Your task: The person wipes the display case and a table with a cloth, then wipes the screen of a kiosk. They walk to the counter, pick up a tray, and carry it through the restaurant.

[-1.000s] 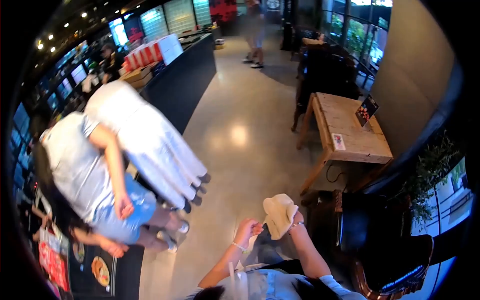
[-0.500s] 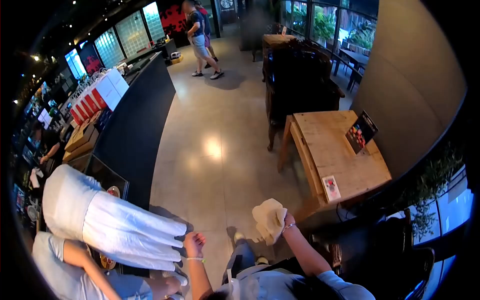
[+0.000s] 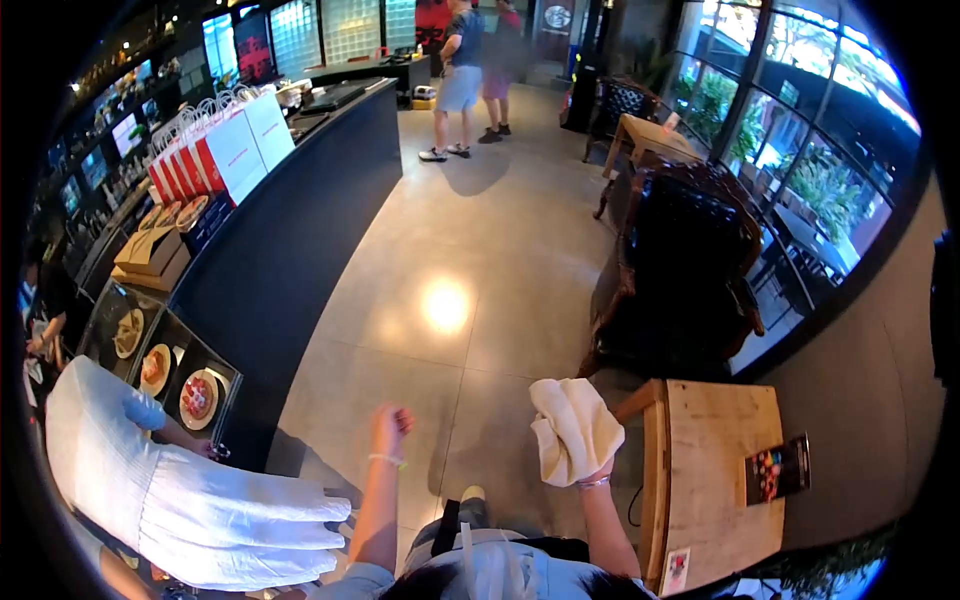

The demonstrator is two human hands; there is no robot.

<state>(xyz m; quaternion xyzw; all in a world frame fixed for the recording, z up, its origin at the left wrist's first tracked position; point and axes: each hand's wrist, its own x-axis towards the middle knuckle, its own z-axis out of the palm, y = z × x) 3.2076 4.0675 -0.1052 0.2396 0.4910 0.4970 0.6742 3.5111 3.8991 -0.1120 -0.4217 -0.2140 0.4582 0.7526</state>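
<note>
In the head view my right hand (image 3: pixel 598 472) grips a folded cream cloth (image 3: pixel 574 428), which hides most of its fingers. A bracelet circles that wrist. My left hand (image 3: pixel 391 428) hangs over the grey floor with its fingers curled in; whether anything is inside them cannot be made out. A light band is round the left wrist. To the left of that hand is a person in a long white dress (image 3: pixel 235 510), standing at a glass display case (image 3: pixel 170 335) that holds plates of cakes.
A dark counter (image 3: pixel 290 190) with white and red paper bags (image 3: pixel 235 150) runs along the left. On the right are a wooden table (image 3: pixel 715 440) with a small sign and a black carved armchair (image 3: pixel 680 270). Two people (image 3: pixel 460 85) stand farther ahead on the floor (image 3: pixel 420 260).
The view has moved forward and turned, so the counter's display case shows more and the wooden table sits lower right. The cloth remains in my right hand. The people ahead have changed stance.
</note>
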